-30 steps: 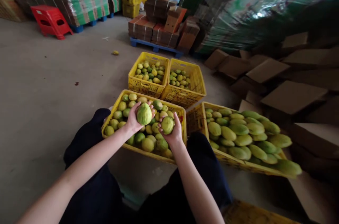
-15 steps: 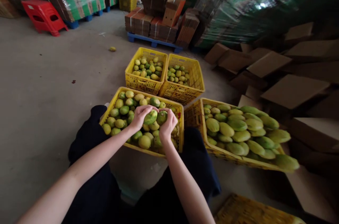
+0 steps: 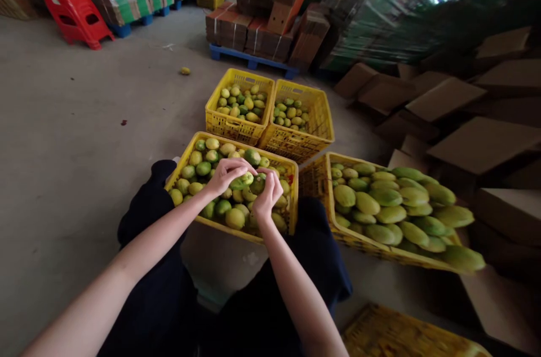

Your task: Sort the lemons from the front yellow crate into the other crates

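My left hand (image 3: 226, 174) is curled over a green-yellow papaya (image 3: 242, 181), its fingers covering the fruit's top. Close beside it, my right hand (image 3: 267, 195) wraps round a darker green papaya (image 3: 258, 183), which shows between the two hands. The fingertips of both hands nearly meet. Both fruits are just above a yellow plastic crate (image 3: 174, 175) between my knees, filled with green and yellow papayas (image 3: 234, 218). The undersides of the held fruits cannot be made out.
Two yellow crates (image 3: 239, 130) (image 3: 296, 146) with smaller fruit stand ahead. A crate (image 3: 382, 256) heaped with long papayas (image 3: 391, 214) is at right, beside scattered cardboard boxes (image 3: 482, 143). A red stool (image 3: 80, 16) and a blue pallet (image 3: 252, 63) of flattened cartons stand farther off.
The view has shifted slightly. My left hand has turned further over its papaya, hiding more of it. Both hands still hold their fruits above the crate.
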The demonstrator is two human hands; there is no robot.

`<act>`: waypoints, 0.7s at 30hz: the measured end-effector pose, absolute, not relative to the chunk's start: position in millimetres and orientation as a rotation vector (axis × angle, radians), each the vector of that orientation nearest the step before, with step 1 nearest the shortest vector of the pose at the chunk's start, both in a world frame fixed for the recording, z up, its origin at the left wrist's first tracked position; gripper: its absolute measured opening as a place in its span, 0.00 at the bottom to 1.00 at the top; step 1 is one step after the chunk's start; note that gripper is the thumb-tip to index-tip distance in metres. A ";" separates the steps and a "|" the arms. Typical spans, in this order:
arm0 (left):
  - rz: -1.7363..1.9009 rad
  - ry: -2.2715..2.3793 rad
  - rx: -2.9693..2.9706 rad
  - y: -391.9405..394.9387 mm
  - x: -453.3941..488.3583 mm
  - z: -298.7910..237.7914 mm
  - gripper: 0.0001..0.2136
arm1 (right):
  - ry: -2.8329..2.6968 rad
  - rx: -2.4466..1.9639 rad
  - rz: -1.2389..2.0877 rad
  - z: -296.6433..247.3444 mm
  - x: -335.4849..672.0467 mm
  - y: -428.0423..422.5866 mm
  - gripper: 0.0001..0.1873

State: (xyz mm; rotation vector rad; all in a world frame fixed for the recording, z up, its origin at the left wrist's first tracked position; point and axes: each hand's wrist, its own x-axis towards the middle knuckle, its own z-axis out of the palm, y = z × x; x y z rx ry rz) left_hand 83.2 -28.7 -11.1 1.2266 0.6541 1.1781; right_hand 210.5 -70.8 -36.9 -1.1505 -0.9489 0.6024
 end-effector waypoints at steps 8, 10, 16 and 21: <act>1.133 0.700 0.608 -21.4 98.7 -25.8 0.09 | -0.562 -1.154 0.943 -43.3 206.5 -61.1 0.19; 1.093 0.719 0.268 -18.5 106.8 -31.3 0.09 | -0.354 -1.138 1.135 -46.9 204.6 -54.3 0.15; 1.100 0.712 -0.102 -16.9 109.0 -36.5 0.09 | -0.161 -1.067 1.383 -42.1 209.1 -45.4 0.06; 1.094 0.687 -0.093 -11.5 100.4 -29.3 0.08 | -0.134 -0.997 1.539 -30.7 221.6 -44.0 0.06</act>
